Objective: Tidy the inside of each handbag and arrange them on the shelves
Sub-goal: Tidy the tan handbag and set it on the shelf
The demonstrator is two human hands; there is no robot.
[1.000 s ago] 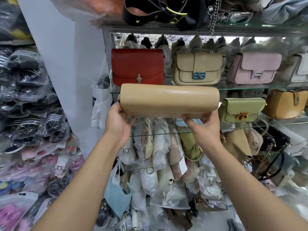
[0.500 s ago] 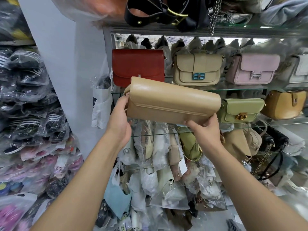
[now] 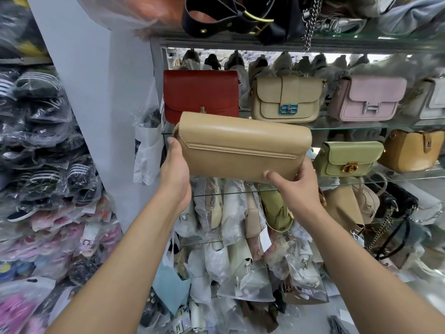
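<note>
In the head view, both hands are holding a tan handbag (image 3: 243, 145) up in the air in front of the glass shelves (image 3: 349, 127). The bag is lying lengthwise and slightly tilted, its left end higher. The left hand (image 3: 174, 169) is gripping the bag's left end, fingers curling round behind it. The right hand (image 3: 296, 186) is gripping the lower right corner, with the thumb pressing on the front face.

The bag is covering the bottom edge of a red bag (image 3: 201, 92) standing on the upper shelf, where a beige bag with a blue clasp (image 3: 286, 98) and a pink bag (image 3: 368, 98) are sitting to its right. One shelf down, a green bag (image 3: 346, 157) is standing just beside the held bag's right end, with a mustard bag (image 3: 409, 150) farther right. Plastic-wrapped bags (image 3: 231, 213) are crowding the lower shelves behind the forearms. A pile of wrapped slippers (image 3: 41, 131) is filling the left side, beyond a white pillar (image 3: 96, 92).
</note>
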